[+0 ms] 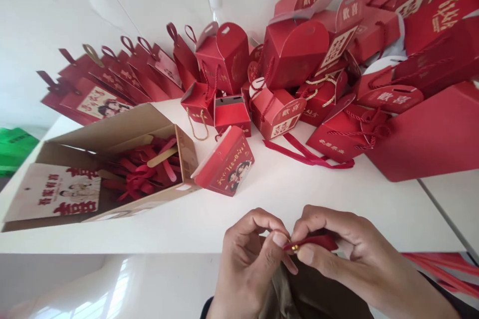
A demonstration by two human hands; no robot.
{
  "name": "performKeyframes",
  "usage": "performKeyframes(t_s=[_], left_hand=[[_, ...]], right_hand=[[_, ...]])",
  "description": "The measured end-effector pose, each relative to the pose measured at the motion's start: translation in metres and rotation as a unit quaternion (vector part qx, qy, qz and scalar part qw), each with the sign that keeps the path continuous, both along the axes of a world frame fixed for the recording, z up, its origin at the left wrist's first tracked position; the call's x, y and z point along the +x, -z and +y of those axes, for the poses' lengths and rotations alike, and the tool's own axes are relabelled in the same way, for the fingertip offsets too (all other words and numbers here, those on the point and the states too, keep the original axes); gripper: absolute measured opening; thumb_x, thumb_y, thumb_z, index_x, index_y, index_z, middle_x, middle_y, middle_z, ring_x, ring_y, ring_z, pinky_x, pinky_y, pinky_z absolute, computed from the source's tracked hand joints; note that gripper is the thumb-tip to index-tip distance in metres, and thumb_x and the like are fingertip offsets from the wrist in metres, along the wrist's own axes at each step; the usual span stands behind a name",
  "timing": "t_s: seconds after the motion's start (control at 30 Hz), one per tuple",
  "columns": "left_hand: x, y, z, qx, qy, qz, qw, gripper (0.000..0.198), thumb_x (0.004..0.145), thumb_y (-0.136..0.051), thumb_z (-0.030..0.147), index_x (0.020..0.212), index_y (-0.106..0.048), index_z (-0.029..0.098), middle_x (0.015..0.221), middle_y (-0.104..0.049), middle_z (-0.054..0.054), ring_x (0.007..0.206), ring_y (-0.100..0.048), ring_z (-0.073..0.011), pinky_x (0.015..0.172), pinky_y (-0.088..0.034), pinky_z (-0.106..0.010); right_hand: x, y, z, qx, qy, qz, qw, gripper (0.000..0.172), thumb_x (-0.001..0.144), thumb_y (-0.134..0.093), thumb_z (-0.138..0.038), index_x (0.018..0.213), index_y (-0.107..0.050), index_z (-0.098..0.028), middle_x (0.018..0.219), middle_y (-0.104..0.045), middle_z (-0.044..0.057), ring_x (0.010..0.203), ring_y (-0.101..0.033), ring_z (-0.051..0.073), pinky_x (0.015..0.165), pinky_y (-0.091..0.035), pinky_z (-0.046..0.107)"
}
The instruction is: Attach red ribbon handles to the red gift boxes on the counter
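Note:
Just past the table's front edge, my left hand point(252, 264) and my right hand point(352, 251) meet over a folded dark red ribbon point(325, 242). Both hands are closed in a pinch on it, thumbs against forefingers. A small gold fastener point(295, 247) shows on the ribbon between my thumbs. The fingers cover much of the ribbon. Nearest on the table stands a small tilted red box point(235, 167) with a printed couple on it. Behind it, a loose red ribbon loop point(318, 159) lies on the table.
An open cardboard box point(189, 154) on the left holds many red ribbon strips point(149, 167); a printed card point(56, 192) lies over its near left end. Red paper bags point(101, 97) lean behind it. Red gift boxes point(295, 52) crowd the back and right of the white table point(149, 239).

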State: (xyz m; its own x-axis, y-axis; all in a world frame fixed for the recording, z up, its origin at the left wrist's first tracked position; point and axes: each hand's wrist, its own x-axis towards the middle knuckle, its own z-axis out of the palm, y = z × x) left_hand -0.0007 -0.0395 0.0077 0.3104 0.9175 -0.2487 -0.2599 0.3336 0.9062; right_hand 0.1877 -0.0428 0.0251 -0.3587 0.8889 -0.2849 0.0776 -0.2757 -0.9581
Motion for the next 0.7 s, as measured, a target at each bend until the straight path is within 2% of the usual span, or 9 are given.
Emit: performKeyframes(t_s=[0.07,0.1,0.17,0.2,0.23,0.33,0.47,0.6,0.7], left_hand=[[-0.002,-0.005,0.001,0.089,-0.107,0.111,0.984,0.021,0.101,-0.066,0.037,0.088,-0.068,0.02,0.08,-0.062,-0.001,0.065,-0.059,-0.0121,0.057,-0.052,-0.024],[-0.005,-0.006,0.003,0.159,-0.191,0.175,0.953,0.015,0.101,-0.065,0.032,0.09,-0.068,0.022,0.084,-0.062,-0.001,0.071,-0.059,-0.0136,0.061,-0.051,-0.025],[-0.012,-0.009,0.01,0.288,-0.339,0.289,0.848,0.007,0.099,-0.067,0.023,0.104,-0.069,0.027,0.1,-0.063,-0.002,0.092,-0.06,-0.0173,0.079,-0.051,-0.029],[-0.016,-0.009,0.015,0.319,-0.375,0.328,0.806,0.02,0.098,-0.068,0.022,0.116,-0.067,0.03,0.113,-0.063,-0.003,0.105,-0.059,-0.0192,0.09,-0.049,-0.031],[-0.02,-0.009,0.019,0.325,-0.381,0.357,0.788,0.032,0.098,-0.069,0.023,0.128,-0.063,0.031,0.126,-0.061,-0.004,0.116,-0.056,-0.0209,0.1,-0.046,-0.035],[-0.024,-0.005,0.025,0.259,-0.304,0.381,0.834,0.044,0.103,-0.062,0.034,0.146,-0.051,0.03,0.148,-0.054,-0.009,0.133,-0.052,-0.0245,0.113,-0.041,-0.041],[-0.009,0.002,0.016,0.213,-0.271,0.309,0.886,0.035,0.109,-0.049,0.038,0.143,-0.052,0.029,0.133,-0.067,-0.008,0.123,-0.064,-0.0225,0.106,-0.05,-0.041],[0.003,0.01,0.019,0.158,-0.22,0.197,0.942,0.047,0.108,-0.052,0.04,0.153,-0.038,0.032,0.118,-0.07,-0.007,0.088,-0.074,-0.017,0.078,-0.063,-0.033],[-0.002,0.013,0.039,0.152,-0.193,0.201,0.948,0.07,0.103,-0.061,0.041,0.162,-0.024,0.033,0.098,-0.064,-0.001,0.065,-0.065,-0.0125,0.058,-0.058,-0.027]], right_hand=[[0.003,-0.001,0.001,0.047,0.011,-0.036,0.998,0.02,0.102,-0.067,-0.045,0.094,-0.071,-0.027,0.08,-0.066,-0.002,0.066,-0.06,0.011,0.055,-0.048,0.015],[0.004,-0.001,0.002,0.068,0.022,-0.049,0.996,0.02,0.101,-0.067,-0.045,0.093,-0.07,-0.027,0.079,-0.066,-0.002,0.065,-0.06,0.012,0.055,-0.049,0.014],[0.008,0.0,0.002,0.094,0.055,-0.06,0.992,0.021,0.1,-0.069,-0.046,0.091,-0.068,-0.027,0.08,-0.065,-0.001,0.069,-0.064,0.013,0.058,-0.053,0.015],[0.009,0.0,0.003,0.101,0.07,-0.059,0.991,0.021,0.099,-0.07,-0.047,0.091,-0.068,-0.027,0.081,-0.066,0.0,0.072,-0.066,0.014,0.061,-0.056,0.015],[0.01,0.001,0.004,0.104,0.084,-0.056,0.989,0.022,0.098,-0.071,-0.047,0.091,-0.068,-0.026,0.084,-0.068,0.001,0.077,-0.069,0.016,0.065,-0.059,0.017],[0.006,0.004,0.01,0.087,0.111,-0.048,0.989,0.028,0.097,-0.072,-0.052,0.094,-0.068,-0.025,0.11,-0.074,0.007,0.097,-0.074,0.022,0.081,-0.064,0.026],[-0.005,0.002,0.024,0.064,0.09,-0.025,0.994,0.031,0.103,-0.062,-0.057,0.102,-0.063,-0.026,0.152,-0.059,0.013,0.128,-0.065,0.031,0.097,-0.062,0.042],[-0.01,-0.003,0.036,0.099,0.067,0.022,0.993,0.028,0.107,-0.055,-0.054,0.102,-0.059,-0.026,0.154,-0.059,0.011,0.138,-0.058,0.03,0.11,-0.054,0.045],[-0.006,-0.006,0.04,0.111,0.06,0.014,0.992,0.027,0.107,-0.055,-0.054,0.106,-0.059,-0.027,0.151,-0.061,0.012,0.136,-0.06,0.029,0.109,-0.054,0.046]])
